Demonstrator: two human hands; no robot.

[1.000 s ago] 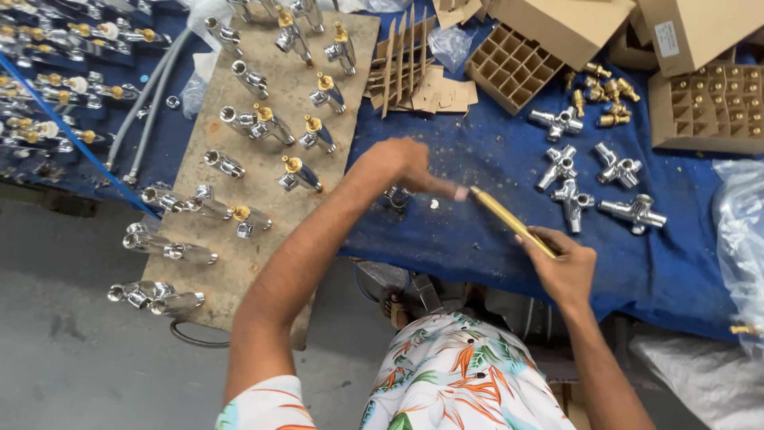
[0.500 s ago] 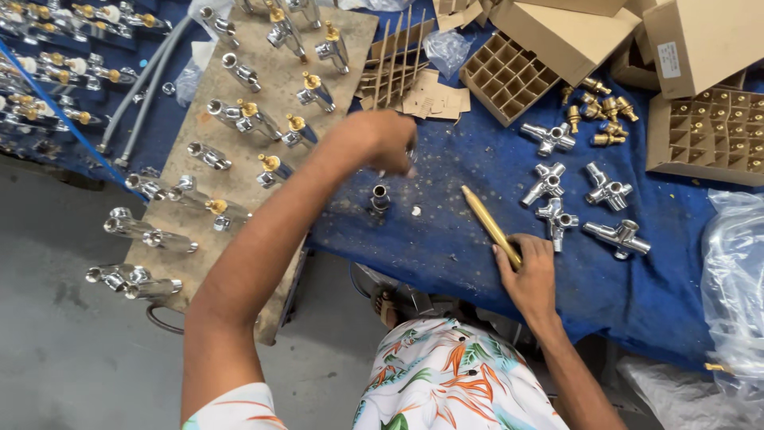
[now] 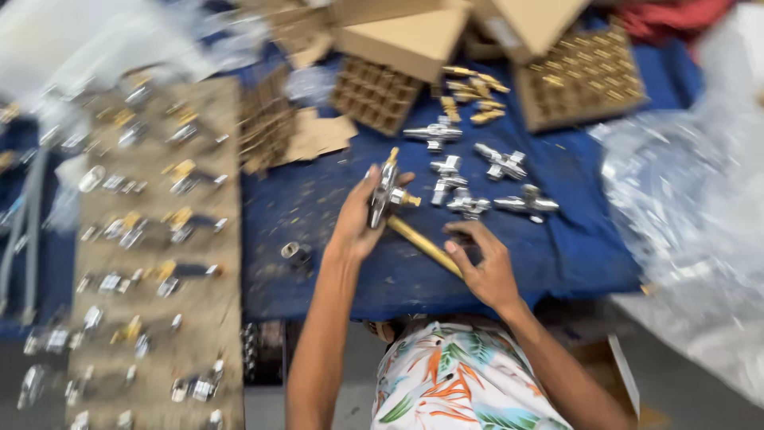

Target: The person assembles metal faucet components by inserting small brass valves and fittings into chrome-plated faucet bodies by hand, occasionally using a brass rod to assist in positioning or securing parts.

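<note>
Two hands were over the blue cloth (image 3: pixel 557 247) when I looked in on the head cam feed, and the whole picture was pretty smeared, so take the small stuff loosely. The left hand (image 3: pixel 358 219) was closed around a chrome valve with brass ends (image 3: pixel 388 189), holding it up on end just above the cloth, brass tip at the top. The right hand (image 3: pixel 485 267) sat low and near the body with fingers curled loosely over the end of a long yellow-handled tool (image 3: pixel 422 243) that lay slanted on the cloth between the two hands; I couldn't tell if it was really gripping it or just resting on it. Just past the held valve was a loose bunch of chrome valve bodies (image 3: pixel 477 179), close but not touching it. Further back sat a cardboard divider tray (image 3: pixel 374 95), a second tray of brass parts (image 3: pixel 585 80), and a small heap of brass fittings (image 3: pixel 473 99). A small metal fitting (image 3: pixel 293 252) lay alone on the cloth left of the left wrist. Way off left, a brown board (image 3: pixel 151 263) carried rows of finished valves, and crinkled clear plastic (image 3: pixel 684 199) crowded the right side.
</note>
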